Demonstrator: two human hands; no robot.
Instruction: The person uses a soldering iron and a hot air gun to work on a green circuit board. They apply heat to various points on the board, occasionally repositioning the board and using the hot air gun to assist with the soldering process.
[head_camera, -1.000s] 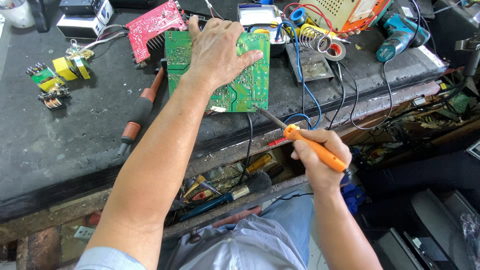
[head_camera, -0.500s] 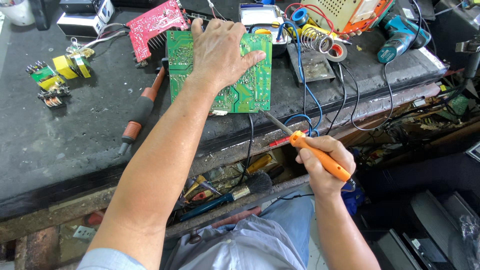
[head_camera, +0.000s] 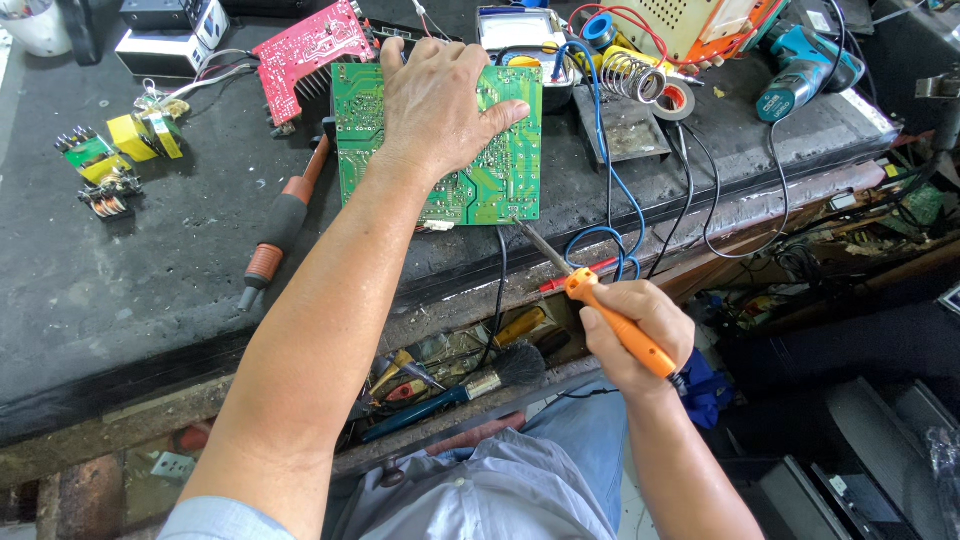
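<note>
— What carries everything here?

— A dark, worn table, with an open tray of tools under its front edge. On it, largest first: the green circuit board, solder side up, lying flat near the front edge, its long side running left to right.

— And the hands?

— The left hand lies spread flat on the board, palm down, fingers open and pressing it to the table. The right hand is closed around the orange handle of a soldering iron, below and to the right of the board, off the table's edge.

— Which way does the iron lie from the board?

— Its long axis slants up and to the left; the metal tip sits just beside the board's lower right corner. Whether it touches, I cannot tell. So the board lies up-left of the right hand, and the left hand is already on it.

— What crowds that corner?

— A blue wire loops down just right of the tip, with black cables next to it. Further off: a red circuit board behind the green one, a coiled iron stand, a teal cordless drill, a red-handled tool to the left, and small yellow transformers well apart at far left.
</note>
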